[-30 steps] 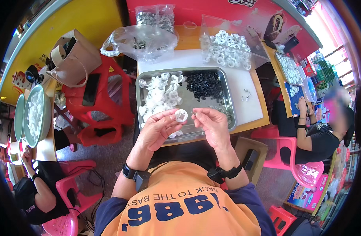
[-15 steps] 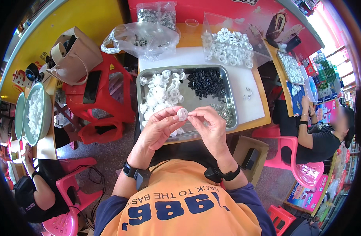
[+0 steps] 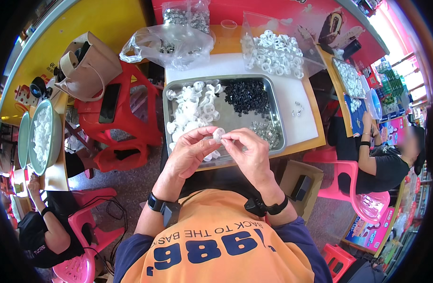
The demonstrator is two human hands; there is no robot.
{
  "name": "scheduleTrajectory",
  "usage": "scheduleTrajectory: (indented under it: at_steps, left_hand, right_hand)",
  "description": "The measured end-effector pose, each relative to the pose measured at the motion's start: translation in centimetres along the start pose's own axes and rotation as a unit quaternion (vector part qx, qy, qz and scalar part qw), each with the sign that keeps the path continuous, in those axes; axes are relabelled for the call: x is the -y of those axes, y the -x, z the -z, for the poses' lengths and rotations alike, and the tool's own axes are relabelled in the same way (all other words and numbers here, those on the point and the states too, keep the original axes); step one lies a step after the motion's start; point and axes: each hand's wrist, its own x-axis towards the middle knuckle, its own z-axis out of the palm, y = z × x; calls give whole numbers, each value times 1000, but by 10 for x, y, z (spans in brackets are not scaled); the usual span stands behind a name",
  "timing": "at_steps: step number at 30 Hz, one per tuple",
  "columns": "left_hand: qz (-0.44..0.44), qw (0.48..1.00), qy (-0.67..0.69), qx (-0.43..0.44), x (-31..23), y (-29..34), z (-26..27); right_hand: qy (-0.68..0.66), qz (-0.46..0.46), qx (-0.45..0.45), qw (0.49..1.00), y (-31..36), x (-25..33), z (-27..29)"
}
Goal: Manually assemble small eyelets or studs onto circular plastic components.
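Observation:
Above the near edge of a metal tray [image 3: 278, 96], a small round white plastic part [image 3: 218, 135] is between my two hands. My left hand [image 3: 190, 150] pinches it with thumb and fingers from the left. From the right, thumb and index finger of my right hand [image 3: 250, 152] close on its edge; whether they also hold a smaller piece is too small to tell. Inside the tray, white plastic parts [image 3: 197, 109] fill the left side. Small black pieces [image 3: 247, 98] are heaped at the far right, and small shiny pieces [image 3: 266, 134] at the near right.
A clear bin of white ring-shaped parts [image 3: 278, 54] and clear plastic bags [image 3: 179, 45] stand beyond the tray. Several tiny pieces [image 3: 297, 109] lie right of it. A red stool [image 3: 91, 113] with a handbag [image 3: 91, 63] is at left. Other people [image 3: 386, 165] sit at both sides.
The white part has turned in my fingers and now shows more edge-on. Both hands have stayed almost in place, still pinching it.

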Motion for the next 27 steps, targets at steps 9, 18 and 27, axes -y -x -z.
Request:
scheduleTrajectory:
  at_steps: [9, 18, 27]
  left_hand:
    - [-8, 1000, -9, -2, 2, 0, -2]
    - [1, 997, -70, -25, -2, 3, 1]
    - [8, 989, -145, -19, -5, 2, 6]
  right_hand:
    - [16, 5, 2, 1000, 1, 1, -3]
    - [23, 44, 105, 993, -12, -10, 11]
    - [85, 129, 157, 975, -18, -9, 17]
